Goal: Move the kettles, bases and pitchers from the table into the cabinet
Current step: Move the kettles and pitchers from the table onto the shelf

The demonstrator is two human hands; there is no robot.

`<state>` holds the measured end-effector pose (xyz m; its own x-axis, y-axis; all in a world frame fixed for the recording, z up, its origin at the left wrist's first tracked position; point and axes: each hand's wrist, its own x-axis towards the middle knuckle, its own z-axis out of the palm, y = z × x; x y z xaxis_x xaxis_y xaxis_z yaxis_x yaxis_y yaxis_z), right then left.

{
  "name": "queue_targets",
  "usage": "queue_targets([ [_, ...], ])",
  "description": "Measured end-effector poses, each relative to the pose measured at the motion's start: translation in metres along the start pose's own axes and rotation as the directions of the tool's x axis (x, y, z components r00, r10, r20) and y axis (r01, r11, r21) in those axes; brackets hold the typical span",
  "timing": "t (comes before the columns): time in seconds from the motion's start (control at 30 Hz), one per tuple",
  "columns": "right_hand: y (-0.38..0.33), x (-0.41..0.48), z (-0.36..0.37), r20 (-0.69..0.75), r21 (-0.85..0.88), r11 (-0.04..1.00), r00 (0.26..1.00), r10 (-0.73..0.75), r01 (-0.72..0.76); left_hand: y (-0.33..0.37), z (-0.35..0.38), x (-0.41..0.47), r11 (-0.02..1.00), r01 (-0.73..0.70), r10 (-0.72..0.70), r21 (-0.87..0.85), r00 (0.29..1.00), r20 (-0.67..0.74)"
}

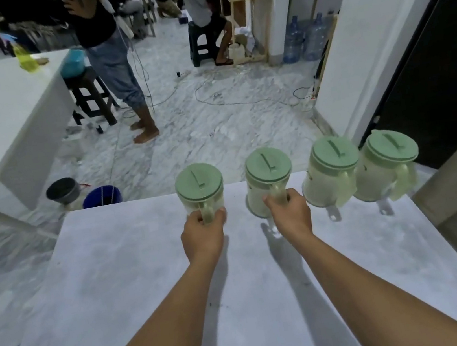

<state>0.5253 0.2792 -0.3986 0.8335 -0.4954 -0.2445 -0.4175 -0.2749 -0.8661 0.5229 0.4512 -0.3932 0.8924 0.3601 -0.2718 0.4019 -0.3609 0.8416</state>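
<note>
I am curling my left hand (203,232) around the handle of the leftmost pitcher (199,183) and my right hand (289,214) around the handle of the second pitcher (268,169). Both are sitting along the far edge of the table (147,273), with the third pitcher (332,163) and fourth pitcher (388,160) side by side further right.

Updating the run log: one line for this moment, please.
left hand: grips leftmost pitcher handle | right hand: grips second pitcher handle | third pitcher, fourth pitcher: untouched on table

No legible text or labels
</note>
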Motion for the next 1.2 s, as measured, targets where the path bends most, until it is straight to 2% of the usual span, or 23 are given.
queue_targets([
  [0.37,0.002,0.001,0.012,-0.024,0.09,0.994,0.998,-0.058,0.06,0.002,-0.006,0.008,0.99,-0.074,0.063,-0.123,0.994,-0.087],
  [0.67,-0.048,-0.022,-0.01,-0.048,0.117,0.985,0.992,-0.118,0.123,0.047,-0.048,-0.004,0.968,-0.163,0.142,-0.191,0.983,-0.117],
  [0.93,-0.111,-0.076,-0.046,-0.199,0.141,0.969,0.964,-0.175,0.205,0.108,-0.105,-0.03,0.918,-0.341,0.331,-0.204,0.94,-0.085],
  [1.2,-0.159,-0.163,-0.096,-0.428,0.156,0.962,0.893,-0.137,0.223,0.153,-0.155,-0.073,0.835,-0.483,0.519,-0.264,0.851,0.085],
])
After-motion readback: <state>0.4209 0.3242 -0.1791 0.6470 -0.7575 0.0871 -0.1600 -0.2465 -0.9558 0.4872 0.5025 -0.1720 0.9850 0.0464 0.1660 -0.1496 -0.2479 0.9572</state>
